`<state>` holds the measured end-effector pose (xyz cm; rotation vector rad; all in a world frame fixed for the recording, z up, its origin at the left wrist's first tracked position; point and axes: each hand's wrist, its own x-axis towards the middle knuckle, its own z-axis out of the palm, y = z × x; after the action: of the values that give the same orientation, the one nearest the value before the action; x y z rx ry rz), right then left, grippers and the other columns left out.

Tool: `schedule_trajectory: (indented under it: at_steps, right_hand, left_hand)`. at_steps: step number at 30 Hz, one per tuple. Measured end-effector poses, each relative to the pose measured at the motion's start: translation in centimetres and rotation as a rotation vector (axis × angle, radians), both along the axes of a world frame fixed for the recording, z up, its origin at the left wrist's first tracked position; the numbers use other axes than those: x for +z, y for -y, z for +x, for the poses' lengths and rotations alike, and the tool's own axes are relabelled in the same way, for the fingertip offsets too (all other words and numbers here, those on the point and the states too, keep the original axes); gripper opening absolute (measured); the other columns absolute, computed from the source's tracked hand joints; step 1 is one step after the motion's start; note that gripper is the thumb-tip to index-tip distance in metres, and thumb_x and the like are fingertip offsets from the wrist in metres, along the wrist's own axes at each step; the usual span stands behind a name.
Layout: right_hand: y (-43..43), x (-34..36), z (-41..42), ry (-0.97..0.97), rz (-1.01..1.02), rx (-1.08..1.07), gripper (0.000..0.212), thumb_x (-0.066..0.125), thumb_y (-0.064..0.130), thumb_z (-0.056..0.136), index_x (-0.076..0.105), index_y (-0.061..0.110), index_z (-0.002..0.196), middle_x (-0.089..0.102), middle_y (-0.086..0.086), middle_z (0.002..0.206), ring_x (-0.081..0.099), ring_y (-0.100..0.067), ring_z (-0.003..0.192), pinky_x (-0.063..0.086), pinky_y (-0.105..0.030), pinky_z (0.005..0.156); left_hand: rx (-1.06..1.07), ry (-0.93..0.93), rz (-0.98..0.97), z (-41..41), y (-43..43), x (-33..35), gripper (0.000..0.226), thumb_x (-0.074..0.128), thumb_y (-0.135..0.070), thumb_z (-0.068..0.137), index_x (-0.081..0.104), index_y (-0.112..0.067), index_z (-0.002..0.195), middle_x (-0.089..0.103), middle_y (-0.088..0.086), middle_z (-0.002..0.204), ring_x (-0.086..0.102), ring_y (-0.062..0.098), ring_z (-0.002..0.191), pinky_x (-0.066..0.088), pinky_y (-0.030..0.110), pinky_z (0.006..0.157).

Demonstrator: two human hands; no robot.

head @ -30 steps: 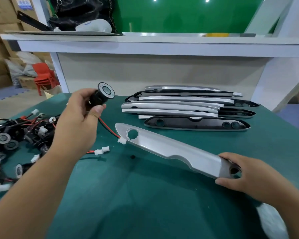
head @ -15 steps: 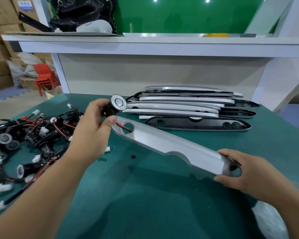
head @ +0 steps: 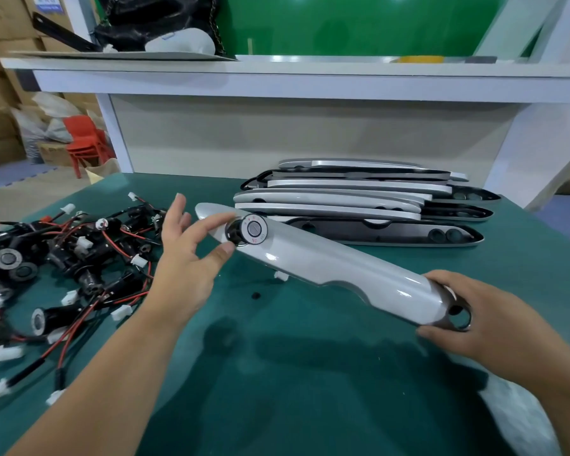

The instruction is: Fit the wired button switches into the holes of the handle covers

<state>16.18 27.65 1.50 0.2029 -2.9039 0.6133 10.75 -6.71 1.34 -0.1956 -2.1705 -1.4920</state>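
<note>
On the green table (head: 310, 373), a silver handle cover (head: 336, 268) is held tilted, its far end raised toward the middle of the table and its near end down at the right. The right hand (head: 494, 327) has its grip closed on that near end, thumb under the edge and fingers behind, beside a dark end piece with two round openings. At the far end a button switch (head: 252, 229) sits in the round hole of the cover, its silver face with red lettering turned up and its black body showing around the rim; whether it is fully seated cannot be told. The left hand (head: 185, 258) is spread out just beside it, grip released: the forefinger lies across the cover's far end, right next to the button, and the thumb tip is at the cover's edge just below the button. A white plug (head: 281, 275) shows under the cover, near the table.

To the left lies a tangled heap of more button switches (head: 63, 258), black bodies with red and black wires and white plugs, well apart from the held cover. Behind the cover, toward the back of the table, is a stack of handle covers (head: 352, 199), silver ones piled above and black ones with round holes below. A small black speck (head: 255, 295) rests on the table below the cover. A white shelf (head: 310, 77) runs across the back.
</note>
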Motion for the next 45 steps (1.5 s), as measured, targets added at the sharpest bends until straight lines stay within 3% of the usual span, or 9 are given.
schedule_trajectory:
  at_steps: [4,8,14,18,21,26,32,40,45]
  right_hand:
    - [0.0,-0.2,-0.1,0.059,0.023,0.006,0.057,0.073,0.058,0.055,0.038,0.067,0.098,0.055,0.038,0.093,0.049,0.014,0.088,0.041,-0.02,0.062]
    - [0.1,-0.4,-0.2,0.091,0.049,0.013,0.058,0.074,0.061,0.055,0.036,0.067,0.099,0.047,0.045,0.098,0.049,0.017,0.087,0.041,-0.019,0.062]
    - [0.4,-0.3,-0.4,0.098,0.087,0.04,0.056,0.07,0.065,0.053,0.035,0.068,0.097,0.05,0.042,0.092,0.051,0.013,0.082,0.038,-0.015,0.061]
    - [1.0,-0.4,-0.6,0.099,0.15,0.083,0.053,0.062,0.07,0.054,0.033,0.064,0.099,0.054,0.035,0.092,0.053,0.006,0.082,0.042,-0.018,0.063]
    - [1.3,-0.3,-0.6,0.077,0.182,0.099,0.053,0.055,0.073,0.053,0.03,0.067,0.098,0.055,0.031,0.089,0.053,0.006,0.082,0.044,-0.02,0.065]
    - [1.8,-0.3,-0.6,0.058,0.232,0.135,0.056,0.055,0.074,0.056,0.03,0.062,0.104,0.052,0.032,0.09,0.049,0.008,0.086,0.038,-0.014,0.063]
    - [2.4,-0.3,-0.4,0.006,0.269,0.133,0.054,0.057,0.07,0.06,0.031,0.056,0.105,0.051,0.028,0.089,0.045,0.011,0.085,0.039,-0.019,0.063]
    - [0.8,-0.6,-0.9,0.064,0.174,0.064,0.054,0.07,0.06,0.06,0.033,0.065,0.099,0.05,0.036,0.095,0.047,0.015,0.086,0.037,-0.017,0.066]
    - [-0.8,-1.9,-1.5,0.134,0.104,0.022,0.063,0.074,0.054,0.066,0.045,0.045,0.122,0.051,0.03,0.106,0.05,0.005,0.088,0.035,-0.017,0.072]
  left_hand:
    - [-0.216,0.175,0.468,0.3,0.2,-0.3,0.043,0.06,-0.025,0.077,0.056,-0.052,0.111,0.054,-0.013,0.122,0.059,0.005,0.103,0.043,0.033,0.097]
    - [-0.107,0.285,0.159,0.1,0.4,-1.4,0.092,0.07,-0.059,0.06,0.019,-0.058,0.138,0.051,-0.019,0.107,0.055,-0.005,0.101,0.041,0.026,0.091]
    - [0.166,0.177,0.142,-0.5,-0.2,-2.5,0.07,0.059,-0.059,0.073,0.029,-0.05,0.136,0.049,-0.035,0.081,0.051,-0.023,0.083,0.035,0.019,0.077]
    - [0.273,0.179,0.409,-1.2,0.0,-2.4,0.055,0.054,-0.06,0.07,0.052,-0.036,0.119,0.054,-0.012,0.105,0.053,0.008,0.097,0.04,0.029,0.087]
    - [0.37,0.185,0.602,-1.5,0.8,-2.2,0.035,0.052,-0.059,0.068,0.058,-0.028,0.083,0.058,-0.006,0.084,0.055,0.019,0.083,0.048,0.041,0.081]
    - [0.422,0.295,0.805,-1.8,2.0,-1.5,0.033,0.047,-0.054,0.071,0.055,-0.022,0.072,0.06,0.0,0.083,0.057,0.022,0.079,0.046,0.038,0.075]
    - [0.521,0.218,0.165,-1.3,1.0,-2.4,0.031,0.041,-0.05,0.089,0.046,-0.019,0.09,0.05,-0.009,0.079,0.046,0.002,0.07,0.027,0.022,0.057]
    - [0.127,0.314,0.525,-0.5,1.3,-1.1,0.027,0.054,-0.046,0.073,0.06,-0.026,0.09,0.056,0.002,0.095,0.054,0.018,0.083,0.046,0.033,0.078]
    - [-0.093,0.3,0.217,0.2,1.1,-1.6,0.05,0.074,-0.044,0.056,0.056,-0.059,0.101,0.049,0.012,0.094,0.051,0.028,0.087,0.043,0.051,0.096]
